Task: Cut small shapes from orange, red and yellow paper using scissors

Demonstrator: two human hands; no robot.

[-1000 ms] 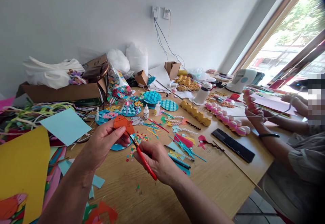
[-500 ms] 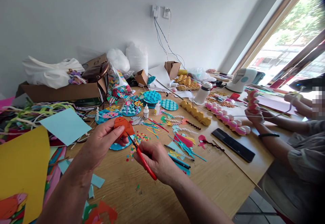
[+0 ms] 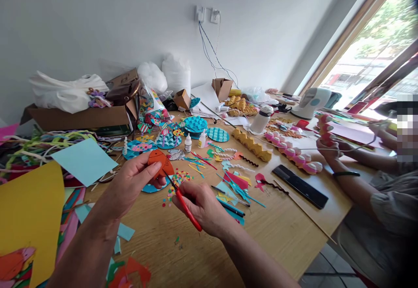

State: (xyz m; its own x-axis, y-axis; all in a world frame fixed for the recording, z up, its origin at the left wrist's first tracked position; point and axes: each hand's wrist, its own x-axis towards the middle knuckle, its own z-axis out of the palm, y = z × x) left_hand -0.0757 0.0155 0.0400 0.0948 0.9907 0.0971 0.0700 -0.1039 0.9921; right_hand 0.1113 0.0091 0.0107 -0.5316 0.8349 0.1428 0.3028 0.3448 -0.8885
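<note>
Orange and marked with dark drawn lines, the paper fish is pinched between the thumb and fingers of the left hand, raised above the table well to the left of the black phone. The right hand, nearer to the phone on that same side, is wrapped round the red handles of the scissors, whose dark blades reach up to the lower edge of the fish; how far the blades are parted is too small to tell. Between the right hand and the phone lie a few pens, thin blue paper strips and a dark pink scrap. A pink paper cut-out on a dark twisted stem lies just beside the phone's left side, and a thin wooden stick slants past the phone's near side. Beyond the phone sits a pink and white egg-carton strip, and farther left of the phone a yellow egg-carton strip. Two small white bottles stand beyond and well to the left of the phone. Beyond the phone's right end, another person's hand grips a bumpy pink and white piece
</note>
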